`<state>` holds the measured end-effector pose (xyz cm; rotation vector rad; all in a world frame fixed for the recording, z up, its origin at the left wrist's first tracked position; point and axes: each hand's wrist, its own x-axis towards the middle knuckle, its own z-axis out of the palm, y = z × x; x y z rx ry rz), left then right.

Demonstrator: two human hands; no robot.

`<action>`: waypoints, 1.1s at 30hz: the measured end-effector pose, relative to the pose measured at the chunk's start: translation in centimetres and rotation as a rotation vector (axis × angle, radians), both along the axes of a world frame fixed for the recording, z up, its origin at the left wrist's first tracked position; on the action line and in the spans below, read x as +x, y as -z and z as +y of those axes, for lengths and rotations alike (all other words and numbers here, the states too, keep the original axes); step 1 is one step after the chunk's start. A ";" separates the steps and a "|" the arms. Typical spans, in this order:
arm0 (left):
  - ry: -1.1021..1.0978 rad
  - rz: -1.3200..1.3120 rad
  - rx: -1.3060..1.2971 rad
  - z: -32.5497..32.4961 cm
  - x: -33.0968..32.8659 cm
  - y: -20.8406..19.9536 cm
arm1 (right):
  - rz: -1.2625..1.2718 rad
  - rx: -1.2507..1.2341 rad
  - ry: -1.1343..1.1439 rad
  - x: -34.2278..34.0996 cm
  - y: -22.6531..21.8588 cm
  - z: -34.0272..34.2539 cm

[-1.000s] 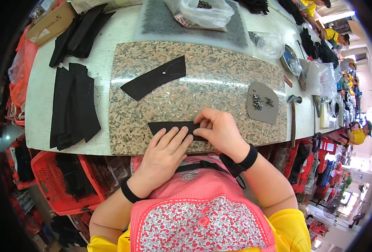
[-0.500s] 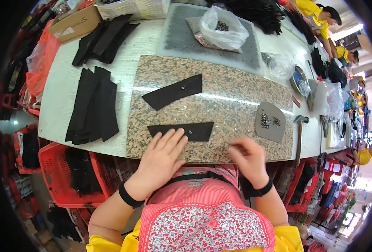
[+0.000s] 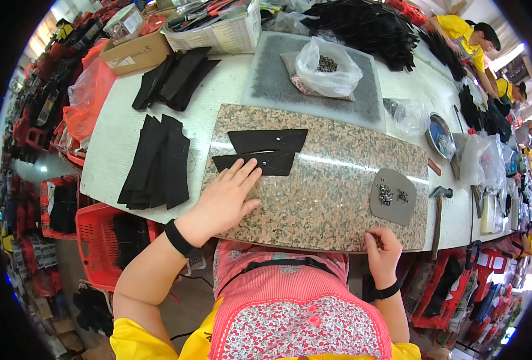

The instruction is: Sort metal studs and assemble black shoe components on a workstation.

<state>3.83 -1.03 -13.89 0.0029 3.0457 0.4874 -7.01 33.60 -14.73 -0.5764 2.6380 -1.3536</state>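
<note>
My left hand (image 3: pixel 228 195) lies open, its fingertips resting on a black fabric piece (image 3: pixel 282 164) on the speckled stone slab (image 3: pixel 332 198). Just beyond it is a second black fabric piece (image 3: pixel 269 140), almost parallel. Each piece bears a small shiny metal spot. At the slab's front edge, to the right, my right hand (image 3: pixel 384 252) hovers with fingers curled toward the thumb; whatever may be between them is hidden. Beyond that hand, a grey-brown pad (image 3: pixel 392 210) carries two small heaps of metal studs.
Black fabric stacks (image 3: pixel 155 165) lie left of the slab. A plastic bag of small metal parts (image 3: pixel 329 69) sits on a grey board (image 3: pixel 266 78) behind. A hammer (image 3: pixel 437 222) and a metal bowl (image 3: pixel 438 129) are at right. Red baskets (image 3: pixel 98 246) stand below the table's left edge.
My left hand has slid the nearer fabric piece away from me, up beside the farther one. The farther piece now lies straighter. My right hand stays near the front edge. The view has shifted.
</note>
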 end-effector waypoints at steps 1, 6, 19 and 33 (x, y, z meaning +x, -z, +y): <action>-0.005 0.004 -0.008 -0.5 -0.2 0.0 | 0.004 -0.008 -0.005 0.0 -0.1 0.0; 0.032 -0.015 0.016 -2.8 -1.6 -0.1 | -0.120 -0.042 -0.167 -0.3 -3.0 -1.4; 0.010 -0.074 -0.069 -2.2 -1.1 0.0 | 0.175 0.516 -0.817 -9.6 -6.4 -16.3; -0.060 0.005 0.027 -3.0 -1.7 0.9 | 0.167 0.578 -0.895 -8.6 -0.8 -26.1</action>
